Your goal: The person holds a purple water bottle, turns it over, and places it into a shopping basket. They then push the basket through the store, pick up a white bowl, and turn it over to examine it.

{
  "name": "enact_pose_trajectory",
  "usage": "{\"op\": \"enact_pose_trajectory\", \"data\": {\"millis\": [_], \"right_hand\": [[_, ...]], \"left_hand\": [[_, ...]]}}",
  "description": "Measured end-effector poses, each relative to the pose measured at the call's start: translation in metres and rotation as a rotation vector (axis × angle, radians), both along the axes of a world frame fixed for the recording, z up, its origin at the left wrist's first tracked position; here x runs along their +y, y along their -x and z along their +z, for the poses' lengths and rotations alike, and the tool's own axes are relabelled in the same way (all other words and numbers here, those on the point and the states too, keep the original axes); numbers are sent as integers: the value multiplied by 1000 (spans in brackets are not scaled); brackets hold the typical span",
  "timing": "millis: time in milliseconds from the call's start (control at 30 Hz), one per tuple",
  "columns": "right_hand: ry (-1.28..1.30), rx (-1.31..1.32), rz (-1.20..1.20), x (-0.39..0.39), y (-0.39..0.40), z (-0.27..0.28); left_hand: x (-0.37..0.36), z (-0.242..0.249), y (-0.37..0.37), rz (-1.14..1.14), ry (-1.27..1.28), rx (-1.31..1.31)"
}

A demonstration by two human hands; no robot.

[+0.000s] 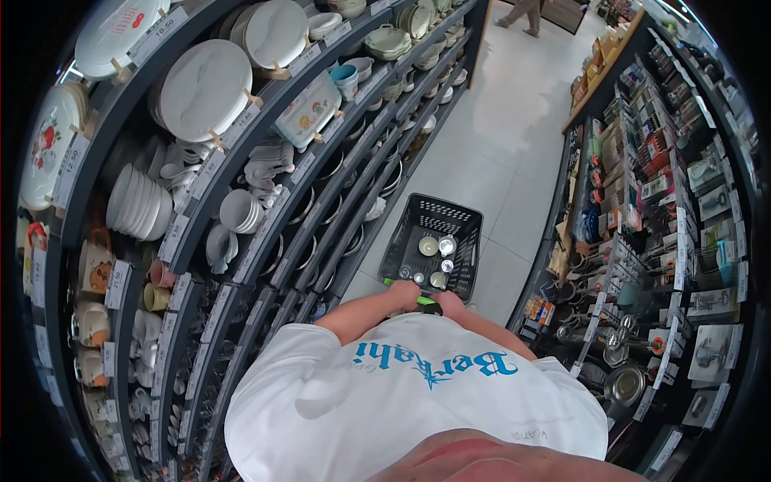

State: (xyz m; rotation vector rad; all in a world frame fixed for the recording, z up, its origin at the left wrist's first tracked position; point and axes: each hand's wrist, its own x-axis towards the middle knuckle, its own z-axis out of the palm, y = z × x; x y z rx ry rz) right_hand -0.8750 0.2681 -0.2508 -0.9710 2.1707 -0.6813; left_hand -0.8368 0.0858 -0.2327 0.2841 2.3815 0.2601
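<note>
Overall, tableware shelving [265, 96]: left side of the aisle; stacked plates, bowls and spoons, price labels on the edges.
Utensil racking [634, 241]: right side; packaged and hanging metal goods.
Floor [482, 120]: pale tiles between the two; a walking person [524, 14] at the far end, cut off by the frame.
Black basket [434, 229]: directly ahead of the shirt [418, 386], slotted walls, upright.
Left hand [404, 296]: fingers curled closed on the green handle [426, 301] at the basket's near side.
Right hand [451, 307]: beside it at the handle; finger closure cannot be told.
Round wares [428, 246]: several, pale or shiny, inside the basket.
</note>
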Motion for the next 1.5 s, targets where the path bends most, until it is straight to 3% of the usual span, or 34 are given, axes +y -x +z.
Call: {"op": "enact_pose_trajectory", "data": {"millis": [167, 633, 1500], "right_hand": [[74, 28, -28, -21, -15, -13], [-153, 30, -165, -55, -11, -11], [-84, -45, 1, -59, 138, -13]], "left_hand": [[-27, 8, -7, -37, -30, 11], [-53, 5, 12, -129, -59, 101], [-53, -4, 146, -93, 34, 50]]}}
